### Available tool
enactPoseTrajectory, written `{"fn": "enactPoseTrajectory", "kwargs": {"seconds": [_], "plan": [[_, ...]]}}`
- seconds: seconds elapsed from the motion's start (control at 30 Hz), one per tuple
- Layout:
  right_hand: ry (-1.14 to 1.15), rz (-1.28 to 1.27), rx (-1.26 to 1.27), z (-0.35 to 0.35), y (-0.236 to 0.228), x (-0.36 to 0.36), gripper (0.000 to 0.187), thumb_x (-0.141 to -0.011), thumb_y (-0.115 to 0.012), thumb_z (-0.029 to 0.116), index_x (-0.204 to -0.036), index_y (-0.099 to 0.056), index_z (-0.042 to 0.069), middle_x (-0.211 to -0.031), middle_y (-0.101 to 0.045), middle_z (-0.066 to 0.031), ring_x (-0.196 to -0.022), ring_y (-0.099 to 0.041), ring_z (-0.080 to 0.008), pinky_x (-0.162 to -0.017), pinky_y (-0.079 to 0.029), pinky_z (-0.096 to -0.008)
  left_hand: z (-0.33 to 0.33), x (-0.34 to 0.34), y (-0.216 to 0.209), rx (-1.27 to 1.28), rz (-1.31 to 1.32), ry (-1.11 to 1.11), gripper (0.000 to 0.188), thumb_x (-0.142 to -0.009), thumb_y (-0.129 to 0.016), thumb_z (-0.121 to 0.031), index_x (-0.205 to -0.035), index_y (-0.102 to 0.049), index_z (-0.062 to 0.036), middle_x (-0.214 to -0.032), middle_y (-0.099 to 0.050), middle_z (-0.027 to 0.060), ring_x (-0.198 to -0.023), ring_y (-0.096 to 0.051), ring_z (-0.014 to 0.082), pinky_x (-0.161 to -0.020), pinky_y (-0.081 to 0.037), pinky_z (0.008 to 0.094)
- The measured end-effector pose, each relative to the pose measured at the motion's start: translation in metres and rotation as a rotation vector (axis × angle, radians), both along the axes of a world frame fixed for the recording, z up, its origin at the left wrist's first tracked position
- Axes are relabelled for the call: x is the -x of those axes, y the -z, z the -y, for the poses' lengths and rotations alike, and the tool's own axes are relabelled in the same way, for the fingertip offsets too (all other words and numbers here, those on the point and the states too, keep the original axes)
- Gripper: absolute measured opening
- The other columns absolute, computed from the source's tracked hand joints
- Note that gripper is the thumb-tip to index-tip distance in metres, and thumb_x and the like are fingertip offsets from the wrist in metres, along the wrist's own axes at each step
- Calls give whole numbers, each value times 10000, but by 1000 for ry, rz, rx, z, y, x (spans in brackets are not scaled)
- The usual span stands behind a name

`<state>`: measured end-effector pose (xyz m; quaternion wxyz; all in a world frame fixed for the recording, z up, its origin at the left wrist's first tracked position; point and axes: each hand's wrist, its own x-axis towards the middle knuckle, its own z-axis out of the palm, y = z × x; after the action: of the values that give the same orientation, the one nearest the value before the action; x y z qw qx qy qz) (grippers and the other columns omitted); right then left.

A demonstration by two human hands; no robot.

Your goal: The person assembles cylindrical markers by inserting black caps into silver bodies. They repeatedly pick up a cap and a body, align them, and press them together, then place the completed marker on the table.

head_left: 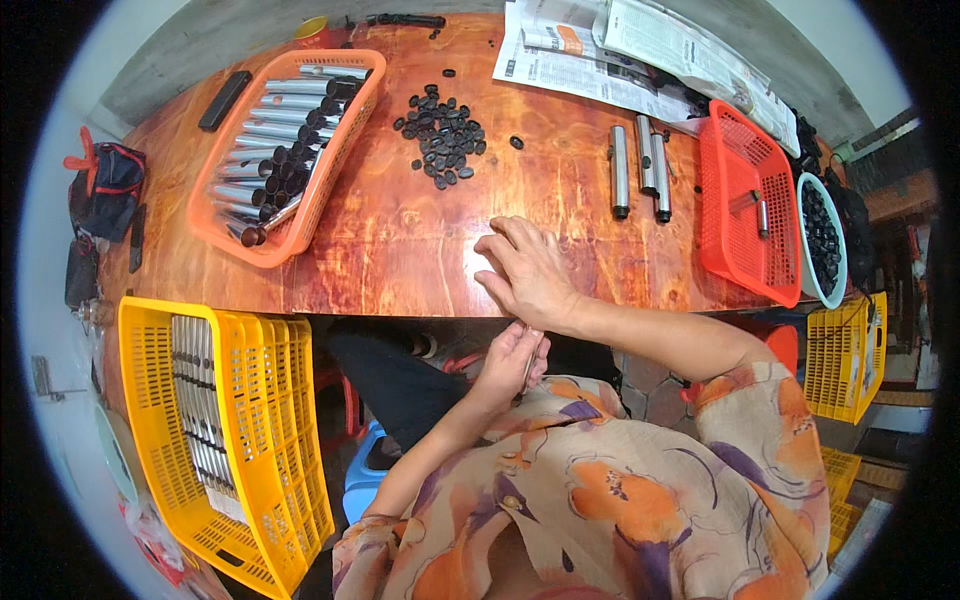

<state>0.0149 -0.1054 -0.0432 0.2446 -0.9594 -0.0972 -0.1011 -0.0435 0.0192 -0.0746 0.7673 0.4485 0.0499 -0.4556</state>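
Observation:
My right hand (532, 272) is over the table's front edge, its fingers apart and nothing seen in them. Just below its wrist, my left hand (514, 358) is closed in a pinch. A thin sliver of something shows at its fingers, too small to name. Beyond my hands lies a loose pile of small black oval pieces (445, 137), with one stray black piece (516, 142) to its right. To the right, several silver tubes with black ends (620, 175) lie on the wooden table (390, 250), apart from both hands.
An orange basket (318, 195) of silver tubes stands at left. Right are a red basket (712, 230) with small tube pieces and a bowl (840, 270) of black parts. Newspapers (560, 75) lie at the back. A yellow crate (270, 400) with metal strips stands below left.

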Motion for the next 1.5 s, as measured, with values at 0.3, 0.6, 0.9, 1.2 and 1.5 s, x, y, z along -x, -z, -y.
{"fn": "enactPoseTrajectory", "kwargs": {"seconds": [0.3,0.6,0.9,1.2,1.5], "plan": [[-71,-95,57,-2,-4,-9,379,-823,-595,289,-1143,-508,108,-1295,-424,-150,-1259,-352,-325,-967,-291,-451,2,-11,-13,-53,-114,142,125,-930,-516,-187,-927,-440,-88,-636,-451,-2,-458,-434,80,-391,-321,222],[-67,-170,-19,4,-2,-3,365,-848,-569,211,-1187,-497,98,-1362,-401,-139,-1291,-342,-301,-974,-281,-458,-1,-8,18,-243,547,217,156,-934,-498,-180,-874,-430,-53,-584,-441,-1,-441,-411,82,-396,-328,243],[-74,-114,-8,2,6,-7,420,-821,-605,228,-1203,-484,102,-1363,-396,-147,-1301,-334,-314,-996,-271,-450,3,-10,-4,-135,118,161,176,-933,-509,-183,-852,-441,-42,-589,-446,4,-435,-425,89,-389,-325,248],[-80,-62,-71,4,2,-6,432,-836,-581,360,-1165,-525,85,-1329,-431,-168,-1285,-360,-317,-1002,-303,-485,9,-5,-15,-85,-56,70,121,-936,-520,-185,-904,-446,-94,-579,-366,-24,-439,-387,80,-380,-312,237],[264,-373,-1110,13,-19,34,241,-898,-599,250,-844,-604,15,-544,-531,-6,-466,-510,-77,-438,-388,-224,1,-2,-49,-151,306,204,249,-920,-534,-162,-1116,-432,-47,-733,-473,8,-571,-474,88,-478,-387,226]]}}
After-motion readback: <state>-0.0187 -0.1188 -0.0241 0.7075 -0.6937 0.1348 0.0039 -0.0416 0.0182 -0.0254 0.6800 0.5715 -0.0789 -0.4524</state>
